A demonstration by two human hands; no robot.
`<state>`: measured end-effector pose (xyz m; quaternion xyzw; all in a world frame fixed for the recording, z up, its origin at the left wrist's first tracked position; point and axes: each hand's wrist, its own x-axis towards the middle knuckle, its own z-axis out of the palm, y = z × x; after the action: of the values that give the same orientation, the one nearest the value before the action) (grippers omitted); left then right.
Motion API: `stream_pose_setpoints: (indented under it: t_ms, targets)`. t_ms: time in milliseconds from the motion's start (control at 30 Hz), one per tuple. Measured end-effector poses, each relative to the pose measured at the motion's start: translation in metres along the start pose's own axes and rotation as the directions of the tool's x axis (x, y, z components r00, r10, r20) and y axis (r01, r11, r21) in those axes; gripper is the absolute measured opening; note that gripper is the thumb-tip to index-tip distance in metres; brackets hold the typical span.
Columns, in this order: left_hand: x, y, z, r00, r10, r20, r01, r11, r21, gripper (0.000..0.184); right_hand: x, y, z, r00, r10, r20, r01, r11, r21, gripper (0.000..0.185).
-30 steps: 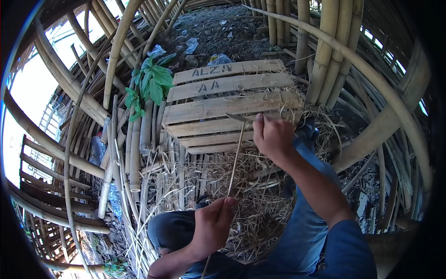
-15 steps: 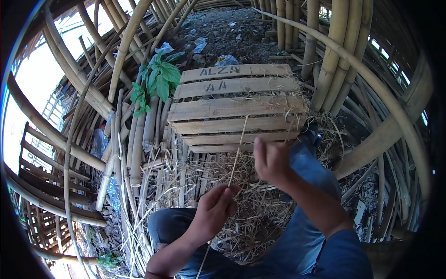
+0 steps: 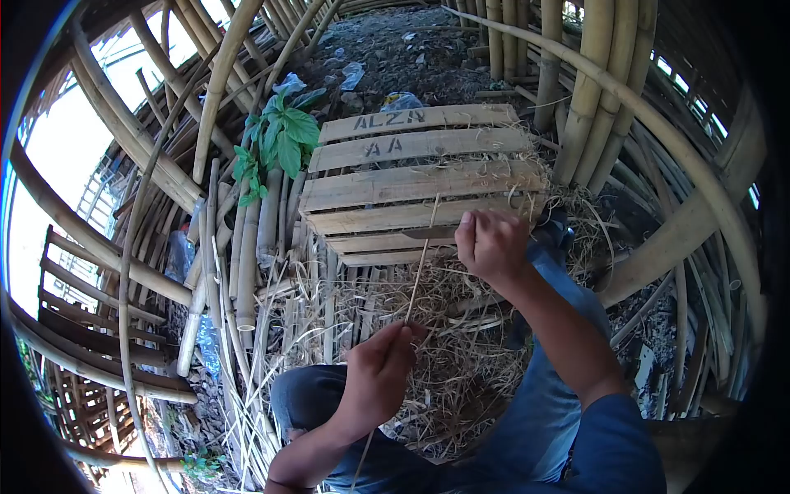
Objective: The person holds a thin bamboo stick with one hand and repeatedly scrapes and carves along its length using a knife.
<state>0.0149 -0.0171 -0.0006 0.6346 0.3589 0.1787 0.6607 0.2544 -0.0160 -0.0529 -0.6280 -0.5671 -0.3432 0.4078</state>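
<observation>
My left hand (image 3: 381, 372) is closed on a thin bamboo strip (image 3: 420, 267), which slants upward from the fingers and also trails down below the wrist. Closed around the handle of a knife (image 3: 429, 233), my right hand (image 3: 492, 244) is higher and to the right. The knife's dark blade points left and crosses the strip near its upper end; whether it cuts in cannot be made out. Behind the strip's tip stands a slatted wooden crate (image 3: 415, 183) with black lettering on its upper slats.
Pale shavings (image 3: 461, 370) cover the ground between my legs. Split bamboo strips (image 3: 247, 412) lie at the left. A green leafy plant (image 3: 284, 136) grows beside the crate. Thick bamboo poles (image 3: 605, 90) rise at the right, and a curved pole (image 3: 658, 128) arches there.
My right hand has moved slightly up and right, and the knife blade now shows clearly across the strip. My left hand keeps its grip, nearly in place.
</observation>
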Motion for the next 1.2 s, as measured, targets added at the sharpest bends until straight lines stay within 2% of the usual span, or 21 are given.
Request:
stream_pose_setpoints:
  t_ms: [200,267,400,500,567,600,667,700,767,833,900,933,967,1033,1067,1100,1167,1200]
  targets:
    - [-0.001,0.001,-0.005,0.999,-0.008,0.031,0.008,1.0,-0.015,0.024,0.005,0.02,-0.003,1.0,-0.015,-0.022,0.013,0.996,-0.091,0.027]
    - [0.0,0.001,-0.006,0.999,-0.019,0.036,0.02,1.0,-0.02,0.024,0.006,0.025,-0.002,0.996,-0.075,-0.043,0.068,0.986,-0.156,0.027]
    - [0.0,0.001,-0.009,0.997,-0.041,0.072,0.048,0.995,-0.088,0.025,0.007,0.041,-0.001,0.998,-0.043,-0.05,0.034,0.986,-0.164,0.027]
    - [0.0,0.005,-0.013,0.995,-0.041,0.087,0.045,0.998,-0.05,0.026,0.009,0.044,0.001,0.985,-0.124,-0.117,0.102,0.98,-0.173,0.027]
    - [0.0,0.004,-0.016,0.987,-0.114,0.117,0.129,0.983,-0.133,0.027,0.006,0.039,-0.004,0.997,-0.08,-0.02,0.076,0.984,-0.161,0.026]
    - [-0.001,0.004,-0.016,0.987,-0.113,0.118,0.129,0.982,-0.137,0.027,0.002,0.031,-0.004,0.996,-0.083,-0.017,0.079,0.984,-0.161,0.026]
    - [-0.002,0.005,-0.014,0.993,-0.074,0.092,0.084,0.991,-0.109,0.027,-0.003,0.008,0.0,0.998,0.049,0.034,-0.047,0.998,-0.045,0.026]
    - [-0.003,0.004,-0.012,0.993,-0.075,0.094,0.085,0.991,-0.107,0.027,-0.002,-0.001,-0.003,0.998,0.051,0.034,-0.05,0.998,-0.047,0.026]
    - [-0.004,0.002,-0.01,0.993,-0.081,0.086,0.088,0.993,-0.079,0.027,0.005,-0.017,-0.013,0.994,-0.099,0.04,0.099,0.995,-0.004,0.027]
    - [-0.004,0.001,-0.01,0.993,-0.079,0.093,0.086,0.993,-0.08,0.026,0.003,-0.01,-0.009,0.996,-0.082,0.03,0.082,0.997,-0.001,0.028]
    - [-0.005,-0.001,-0.01,0.992,-0.072,0.108,0.081,0.993,-0.084,0.026,0.002,0.011,-0.005,0.999,0.029,0.035,-0.028,0.999,-0.044,0.028]
    - [-0.006,-0.002,-0.01,0.992,-0.054,0.115,0.06,0.996,-0.058,0.026,0.007,0.017,-0.005,0.995,-0.082,-0.054,0.078,0.994,-0.079,0.029]
    - [-0.005,-0.003,-0.009,0.992,-0.035,0.122,0.039,0.999,-0.032,0.026,0.008,0.023,-0.005,0.995,-0.082,-0.051,0.078,0.993,-0.086,0.029]
    - [-0.004,0.0,-0.009,0.992,-0.04,0.12,0.045,0.999,-0.032,0.026,0.007,0.035,-0.003,0.973,-0.207,-0.1,0.19,0.969,-0.158,0.034]
    - [-0.007,0.002,-0.011,0.993,-0.055,0.109,0.059,0.998,-0.027,0.026,0.007,0.042,-0.003,0.996,0.076,0.056,-0.059,0.965,-0.255,0.037]
    - [-0.012,0.002,-0.013,0.993,-0.061,0.102,0.064,0.998,-0.021,0.026,0.009,0.054,-0.003,0.915,0.359,0.182,-0.271,0.884,-0.381,0.04]
    - [-0.019,0.003,-0.019,0.991,-0.038,0.128,0.049,0.995,-0.083,0.025,0.018,0.086,-0.018,0.768,0.629,0.12,-0.521,0.723,-0.454,0.04]
    - [-0.015,0.005,-0.022,0.991,-0.026,0.129,0.037,0.996,-0.083,0.025,0.019,0.091,-0.021,0.775,0.623,0.11,-0.519,0.725,-0.452,0.04]
